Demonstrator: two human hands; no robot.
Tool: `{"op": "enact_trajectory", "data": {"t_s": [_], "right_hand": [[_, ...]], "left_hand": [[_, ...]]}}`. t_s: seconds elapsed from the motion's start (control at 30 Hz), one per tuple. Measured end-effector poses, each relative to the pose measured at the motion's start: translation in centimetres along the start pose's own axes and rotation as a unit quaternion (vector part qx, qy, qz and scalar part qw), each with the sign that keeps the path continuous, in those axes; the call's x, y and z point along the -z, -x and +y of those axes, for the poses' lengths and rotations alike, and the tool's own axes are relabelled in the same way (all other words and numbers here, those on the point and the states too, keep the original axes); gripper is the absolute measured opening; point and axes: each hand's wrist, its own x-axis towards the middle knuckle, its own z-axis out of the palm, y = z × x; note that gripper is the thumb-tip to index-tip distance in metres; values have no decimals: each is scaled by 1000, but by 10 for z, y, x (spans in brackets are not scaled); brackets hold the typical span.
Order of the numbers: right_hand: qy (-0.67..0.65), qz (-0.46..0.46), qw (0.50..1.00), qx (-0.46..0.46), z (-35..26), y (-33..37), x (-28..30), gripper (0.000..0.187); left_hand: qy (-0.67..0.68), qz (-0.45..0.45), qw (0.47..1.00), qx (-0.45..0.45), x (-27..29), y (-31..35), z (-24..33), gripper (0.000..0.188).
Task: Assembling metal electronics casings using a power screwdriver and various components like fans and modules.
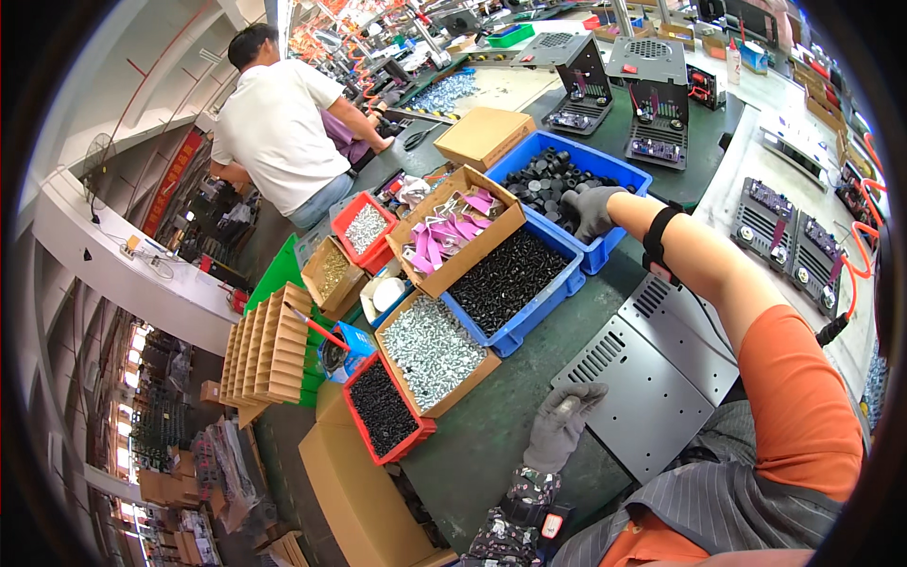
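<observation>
- Grey gloves [548,449] cover both our hands.
- Our right hand [593,212] reaches into the far blue bin [607,253], its fingers down among black caps [540,177]; we cannot tell whether they grip one.
- Our left hand [561,420] is at the left edge of the near panel [633,397], fingers curled toward the thumb; we cannot tell whether they pinch anything or touch the metal.
- That panel, grey and slotted, lies flat on the green table [463,487] just before us, with a second panel [685,326] beside it on the far side.
- Black screws [510,279] fill the near blue bin [543,319], which stands against the bin of caps.
- Left of it we have silver screws [430,350] in a carton, then a red bin [413,442] of small black parts.
- Purple pieces [444,236] lie in an open box behind the silver screws.
- Across the table, a co-worker [283,142] in white faces away from us.
</observation>
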Motion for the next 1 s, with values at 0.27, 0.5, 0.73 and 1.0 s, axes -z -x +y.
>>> {"op": "enact_trajectory", "data": {"t_s": [0.27, 0.5, 0.73, 1.0], "right_hand": [[58, -39, 996, -61, -4, -1, 2, 101], [52, 22, 998, -13, -5, -9, -7, 82], [15, -41, 998, -34, -1, -8, 7, 88], [132, 63, 989, 36, 5, -24, -6, 52]], "left_hand": [[-2, 1, 1000, 2, -2, -1, 1, 24], [25, 9, 999, 21, -2, -3, 1, 24], [3, 15, 1000, 24, -3, -3, 3, 26], [19, 19, 999, 21, -3, -5, 3, 23]]}}
